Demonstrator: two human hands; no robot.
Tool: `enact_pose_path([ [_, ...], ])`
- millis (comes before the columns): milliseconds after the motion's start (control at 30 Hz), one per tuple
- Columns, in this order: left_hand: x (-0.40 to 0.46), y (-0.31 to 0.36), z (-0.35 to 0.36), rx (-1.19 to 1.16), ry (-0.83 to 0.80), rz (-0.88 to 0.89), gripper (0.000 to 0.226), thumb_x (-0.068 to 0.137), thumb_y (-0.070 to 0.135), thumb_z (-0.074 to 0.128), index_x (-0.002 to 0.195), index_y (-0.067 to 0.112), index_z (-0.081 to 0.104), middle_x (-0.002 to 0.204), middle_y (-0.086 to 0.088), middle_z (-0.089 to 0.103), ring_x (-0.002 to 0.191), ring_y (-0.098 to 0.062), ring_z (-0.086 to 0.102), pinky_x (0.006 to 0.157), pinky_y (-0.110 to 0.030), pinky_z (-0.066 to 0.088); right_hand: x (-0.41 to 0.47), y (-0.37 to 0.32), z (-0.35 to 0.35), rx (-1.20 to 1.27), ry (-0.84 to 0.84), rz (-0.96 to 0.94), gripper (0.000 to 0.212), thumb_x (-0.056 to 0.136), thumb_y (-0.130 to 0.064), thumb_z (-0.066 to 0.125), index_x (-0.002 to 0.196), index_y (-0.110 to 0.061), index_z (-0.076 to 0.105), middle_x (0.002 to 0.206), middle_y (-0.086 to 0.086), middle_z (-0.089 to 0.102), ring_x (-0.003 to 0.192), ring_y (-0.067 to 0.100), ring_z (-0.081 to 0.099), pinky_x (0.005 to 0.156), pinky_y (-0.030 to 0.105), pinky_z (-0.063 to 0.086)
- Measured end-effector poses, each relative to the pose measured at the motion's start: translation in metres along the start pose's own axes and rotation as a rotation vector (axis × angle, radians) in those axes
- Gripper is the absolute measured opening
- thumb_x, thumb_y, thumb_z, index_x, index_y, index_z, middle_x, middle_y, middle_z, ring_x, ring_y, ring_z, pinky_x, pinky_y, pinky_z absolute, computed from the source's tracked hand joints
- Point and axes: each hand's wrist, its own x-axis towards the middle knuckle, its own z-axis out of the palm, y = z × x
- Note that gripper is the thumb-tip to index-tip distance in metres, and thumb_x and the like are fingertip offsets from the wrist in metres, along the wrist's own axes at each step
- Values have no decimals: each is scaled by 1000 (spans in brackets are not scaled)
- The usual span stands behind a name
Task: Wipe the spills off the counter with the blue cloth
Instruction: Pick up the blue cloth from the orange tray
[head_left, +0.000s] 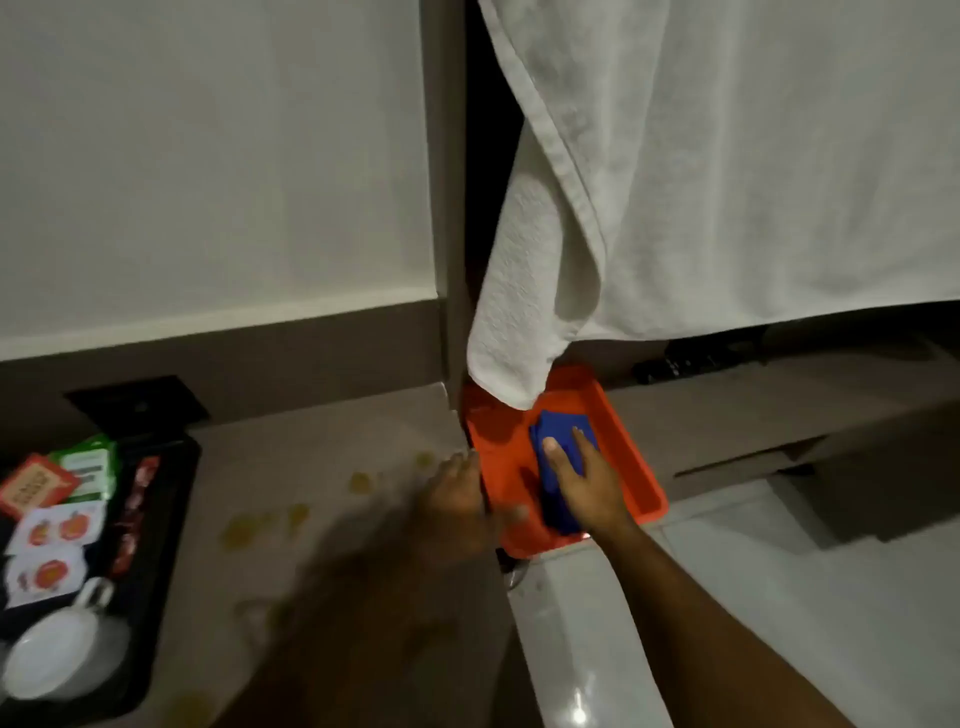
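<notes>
The blue cloth (563, 457) lies folded in an orange tray (631, 457) at the counter's right end, tucked under the corner of a white towel (675, 182) hanging from above. The right hand (582, 486) is flat on top of the cloth, fingers spread over it and thumb along its left edge; it presses or begins to gather the cloth, but I cannot tell whether the fingers have closed round it. The left hand (460, 501) is blurred and rests at the tray's left rim, seemingly steadying it, holding nothing that I can make out. The cloth's long axis runs from the near rim of the tray away toward the wall, roughly in line with the right forearm, so the right hand is plainly the one to lift it. The spills (270, 525) are yellowish blotches scattered on the counter (322, 447), all to the left of the tray and the hands, some near the left hand, others closer to the front edge. So, to my eye, the coming move is a lift out of the tray and a carry leftward across the body. Farther left sits a black tray (166, 519) with sachets and a white cup (57, 660), just beside the nearest blotches; a wide sweep could knock it.
</notes>
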Motion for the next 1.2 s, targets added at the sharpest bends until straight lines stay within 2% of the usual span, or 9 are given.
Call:
enact_pose_path([
  [167,33,19,71,294,-211,73,110,78,83,37,156,10,8,166,-14,11,153,-29,9,125,-47,12,71,56,8,-292,-99,-13,94,85,-66,48,150,-7,15,159,15,15,146,29,12,119,45,14],
  [333,38,18,104,413,-196,113,118,75,87,33,154,10,-7,166,-16,-4,153,-31,-4,124,-46,1,107,82,24,-697,-160,-174,97,86,-70,38,151,-12,-6,159,20,-12,145,34,-14,116,48,-6],
  [567,47,22,109,487,-241,47,127,72,88,38,151,5,-18,162,-20,-20,151,-33,-17,120,-44,-14,113,95,34,-745,-86,-273,70,96,-41,37,151,-10,6,158,25,-4,146,37,-8,116,49,-8],
  [800,49,15,113,485,-255,46,131,67,93,33,151,5,-18,163,-21,-19,151,-34,-15,123,-46,-9,118,94,26,-523,-69,-263,62,93,-14,44,150,-6,19,159,22,10,147,33,3,119,45,-1],
  [867,50,13,113,502,-259,49,132,66,94,31,151,5,-16,163,-21,-16,152,-34,-13,124,-48,-7,118,90,14,-307,-69,-248,58,92,-8,46,147,-3,28,154,22,26,143,34,21,118,44,14],
  [933,50,14,111,537,-267,68,132,65,95,29,152,5,-14,163,-21,-15,152,-34,-12,124,-50,-4,114,80,-6,1,19,-204,46,92,-3,46,137,-4,45,129,26,56,113,34,56,98,43,43],
  [1000,47,16,105,582,-262,104,131,65,95,25,153,5,-12,164,-21,-14,152,-34,-10,124,-51,-1,102,65,-26,309,77,-104,37,92,-1,46,124,-15,58,94,13,67,76,20,61,69,35,51],
  [1067,42,18,95,576,-224,116,129,66,94,24,154,4,-6,165,-21,-8,153,-33,-5,124,-50,2,91,50,-40,492,80,-10,31,91,-3,46,114,-17,62,84,-1,66,67,9,60,62,26,51],
  [1200,10,19,62,451,-162,78,121,74,88,32,155,6,-3,166,-19,-5,154,-31,0,125,-47,5,43,29,-57,669,-15,65,23,87,-8,50,101,-18,64,85,5,67,70,16,63,64,33,51],
])
